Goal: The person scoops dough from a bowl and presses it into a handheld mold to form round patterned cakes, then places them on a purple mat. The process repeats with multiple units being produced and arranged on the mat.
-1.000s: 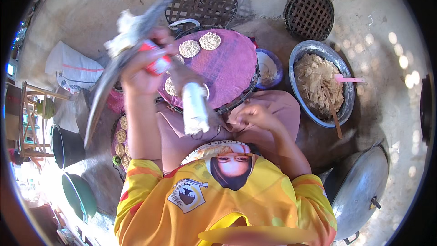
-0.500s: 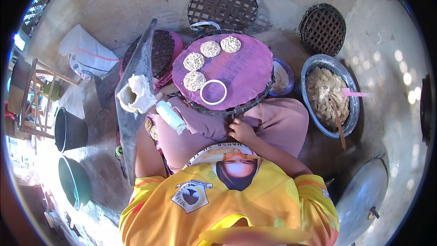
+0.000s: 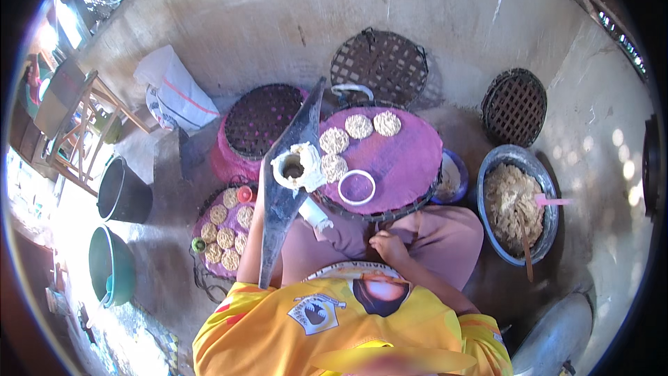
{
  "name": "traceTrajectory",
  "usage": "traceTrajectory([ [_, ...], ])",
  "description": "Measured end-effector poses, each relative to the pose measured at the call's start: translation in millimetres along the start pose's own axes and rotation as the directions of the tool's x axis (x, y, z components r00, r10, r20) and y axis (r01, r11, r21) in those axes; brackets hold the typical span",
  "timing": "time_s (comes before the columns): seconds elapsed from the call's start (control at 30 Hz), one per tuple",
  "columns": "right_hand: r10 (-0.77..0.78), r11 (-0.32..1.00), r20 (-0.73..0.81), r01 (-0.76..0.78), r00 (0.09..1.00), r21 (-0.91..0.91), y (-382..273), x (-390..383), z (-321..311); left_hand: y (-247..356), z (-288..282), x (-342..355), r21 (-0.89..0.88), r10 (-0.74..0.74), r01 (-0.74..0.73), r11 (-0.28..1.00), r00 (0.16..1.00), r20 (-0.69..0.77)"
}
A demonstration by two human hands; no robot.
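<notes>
A long grey board-like press (image 3: 289, 198) tapers at both ends and stands slanted over my left leg. Its round opening is smeared with pale dough (image 3: 311, 170), and a white tube (image 3: 314, 214) sticks out below. My left forearm (image 3: 256, 240) runs up behind the press, which hides that hand. Before me a round tray covered in purple cloth (image 3: 407, 160) bears several coiled noodle discs (image 3: 358, 127) along its far left. A white ring (image 3: 357, 187) lies at its near edge. My right hand (image 3: 390, 245) rests curled closed on my lap; whatever it may hold is hidden.
A basin of dough (image 3: 515, 202) with a pink-handled tool and wooden stick stands right. Another disc-laden tray (image 3: 226, 230) lies left, near black (image 3: 125, 191) and green buckets (image 3: 111, 268). Woven trays (image 3: 379, 66) lean on the wall; a white sack (image 3: 174, 90) sits far left.
The press has moved rightward, and its dough-smeared opening is closer to the purple tray. My view has shifted, bringing more of the lower left tray into sight. My right hand stays on my lap.
</notes>
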State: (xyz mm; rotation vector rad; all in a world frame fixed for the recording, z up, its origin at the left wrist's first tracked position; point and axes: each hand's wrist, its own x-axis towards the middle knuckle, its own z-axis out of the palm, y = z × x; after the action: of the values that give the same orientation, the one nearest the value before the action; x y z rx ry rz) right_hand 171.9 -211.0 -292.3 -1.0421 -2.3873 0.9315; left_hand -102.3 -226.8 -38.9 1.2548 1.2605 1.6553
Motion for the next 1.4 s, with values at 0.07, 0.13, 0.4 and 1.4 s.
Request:
traceTrajectory([
  [0.07,-0.096,0.994,-0.05,0.094,0.994,-0.055,-2,0,1,-18,-13,24,-0.471,0.117,0.05,0.88,0.941,0.319],
  [0.13,-0.038,0.988,-0.008,0.036,0.999,-0.152,-2,0,3,-36,-19,12,0.013,0.029,-0.03,0.999,0.998,0.054],
  [0.4,0.019,0.991,0.114,-0.004,0.993,-0.131,-31,-4,-32,-62,-33,19,-0.366,-0.057,0.108,0.924,0.987,0.149],
  [1.4,-0.289,0.779,-0.748,0.601,0.598,0.18,-188,99,-175,-10,51,-4,0.258,0.116,-0.157,0.953,0.98,0.164],
])
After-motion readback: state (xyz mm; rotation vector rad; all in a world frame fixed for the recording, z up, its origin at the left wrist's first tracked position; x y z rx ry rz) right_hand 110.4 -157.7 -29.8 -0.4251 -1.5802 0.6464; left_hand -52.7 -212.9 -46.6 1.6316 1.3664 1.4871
